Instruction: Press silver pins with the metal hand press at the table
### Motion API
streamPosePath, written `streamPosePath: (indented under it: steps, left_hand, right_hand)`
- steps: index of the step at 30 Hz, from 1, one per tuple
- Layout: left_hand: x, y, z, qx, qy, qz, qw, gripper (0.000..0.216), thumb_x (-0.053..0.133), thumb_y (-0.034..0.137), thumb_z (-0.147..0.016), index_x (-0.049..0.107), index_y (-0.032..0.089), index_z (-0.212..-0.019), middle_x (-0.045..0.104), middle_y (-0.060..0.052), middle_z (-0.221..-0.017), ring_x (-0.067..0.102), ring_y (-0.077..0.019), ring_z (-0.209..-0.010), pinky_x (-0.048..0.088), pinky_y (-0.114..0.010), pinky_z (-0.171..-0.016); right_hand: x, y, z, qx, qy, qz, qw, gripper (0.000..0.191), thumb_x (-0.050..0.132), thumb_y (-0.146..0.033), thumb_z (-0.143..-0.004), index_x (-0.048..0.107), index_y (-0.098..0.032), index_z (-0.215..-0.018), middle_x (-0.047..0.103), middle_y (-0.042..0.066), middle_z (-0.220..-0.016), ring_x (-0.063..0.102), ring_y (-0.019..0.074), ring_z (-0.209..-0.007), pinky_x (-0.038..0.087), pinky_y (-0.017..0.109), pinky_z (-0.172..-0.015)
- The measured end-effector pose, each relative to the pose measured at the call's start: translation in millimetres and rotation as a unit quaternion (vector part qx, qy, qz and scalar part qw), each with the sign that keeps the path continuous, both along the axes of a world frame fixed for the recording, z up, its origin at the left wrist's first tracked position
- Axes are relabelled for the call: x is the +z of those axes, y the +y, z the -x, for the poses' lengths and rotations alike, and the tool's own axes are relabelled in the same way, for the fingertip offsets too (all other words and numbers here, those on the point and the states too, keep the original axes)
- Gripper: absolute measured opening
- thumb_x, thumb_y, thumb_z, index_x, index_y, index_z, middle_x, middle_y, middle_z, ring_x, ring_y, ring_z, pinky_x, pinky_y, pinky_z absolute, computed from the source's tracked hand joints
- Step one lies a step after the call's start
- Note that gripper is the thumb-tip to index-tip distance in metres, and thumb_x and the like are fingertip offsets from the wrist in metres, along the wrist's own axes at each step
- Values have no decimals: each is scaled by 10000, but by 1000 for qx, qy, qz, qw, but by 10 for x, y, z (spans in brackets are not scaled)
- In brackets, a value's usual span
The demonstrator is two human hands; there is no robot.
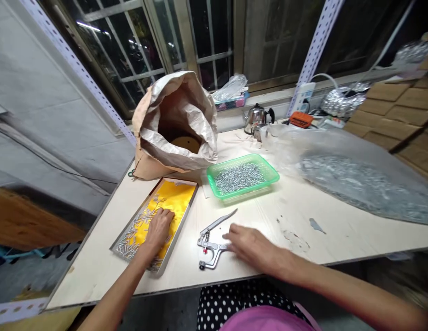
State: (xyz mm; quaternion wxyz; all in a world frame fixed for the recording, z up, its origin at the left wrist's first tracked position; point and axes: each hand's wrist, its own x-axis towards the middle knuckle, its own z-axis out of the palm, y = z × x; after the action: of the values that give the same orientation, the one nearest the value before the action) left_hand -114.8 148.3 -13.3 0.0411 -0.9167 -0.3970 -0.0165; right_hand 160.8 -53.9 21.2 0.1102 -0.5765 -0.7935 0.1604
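Note:
My left hand [159, 226] rests palm down in a shallow metal tray [185, 212] lined with yellow, fingers flat on several small silver metal pieces [133, 236] scattered there. My right hand [250, 243] lies on the pale table [303, 220], fingers stretched toward the handle of silver metal pliers [210, 241], touching its lower handle. The pliers lie flat, handles spread apart.
A green plastic basket [269, 177] filled with small silver pieces stands behind the pliers. A large open paper sack [176, 124] sits at the back left. A clear plastic bag of metal parts [359, 184] covers the right side. A kettle [256, 117] and cardboard boxes [396, 110] stand farther back.

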Motion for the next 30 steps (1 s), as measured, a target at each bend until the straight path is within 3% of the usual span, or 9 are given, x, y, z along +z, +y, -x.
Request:
streamPosePath:
  steps: [4, 7, 11, 14, 18, 22, 30]
  left_hand:
    - [139, -48, -96, 12, -20, 6, 1000, 284, 403, 181, -896, 637, 172, -735, 635, -121, -855, 529, -271, -894, 425, -368, -775]
    - [289, -304, -234, 56, -128, 97, 986, 234, 470, 259, -856, 670, 170, -774, 669, -85, -826, 580, -228, -824, 437, -337, -769]
    - [294, -823, -362, 148, -265, 333, 893, 291, 585, 428, -759, 704, 168, -812, 685, -33, -736, 578, -159, -624, 444, -269, -615]
    - [164, -1125, -376, 201, -298, 426, 831, 365, 633, 492, -690, 711, 148, -785, 640, -18, -635, 524, -135, -541, 410, -245, -525]
    - [6, -1269, -386, 240, -318, 445, 802, 413, 684, 537, -640, 707, 137, -738, 608, -6, -598, 485, -113, -527, 375, -225, -499]
    - [-36, -1292, -432, 265, -306, 467, 786, 426, 687, 560, -623, 674, 138, -678, 536, 25, -513, 419, -91, -463, 333, -219, -463]
    - [-45, -1277, -469, 262, -258, 458, 810, 323, 644, 457, -709, 630, 149, -613, 514, 35, -476, 428, -86, -432, 341, -211, -447]
  right_hand:
    - [-229, -260, 225, -23, -1, 44, 999, 185, 460, -125, -924, 570, -184, -1060, 562, 59, -1057, 539, 170, -860, 413, 286, -730]
    - [-207, -254, 249, -37, -2, 61, 997, 255, 376, -49, -915, 559, -174, -1041, 556, 70, -1052, 531, 173, -884, 408, 291, -755]
    - [-171, -175, 287, -59, -47, 102, 992, 286, 340, -19, -917, 562, -142, -1047, 558, 104, -1085, 555, 185, -902, 425, 295, -745]
    - [-177, -155, 340, -69, -98, 117, 986, 306, 330, -7, -916, 567, -134, -1063, 558, 122, -1121, 572, 205, -940, 438, 302, -735]
    - [-171, -163, 374, -66, -118, 117, 984, 324, 319, -5, -918, 560, -133, -1094, 553, 125, -1143, 583, 219, -949, 455, 316, -727]
    - [-154, -165, 380, -78, -113, 113, 984, 325, 325, -7, -922, 563, -144, -1096, 557, 126, -1133, 586, 214, -946, 458, 310, -729]
    - [-220, -170, 377, -79, -100, 89, 988, 339, 336, 14, -893, 564, -151, -1081, 557, 138, -1109, 585, 233, -914, 449, 330, -687]
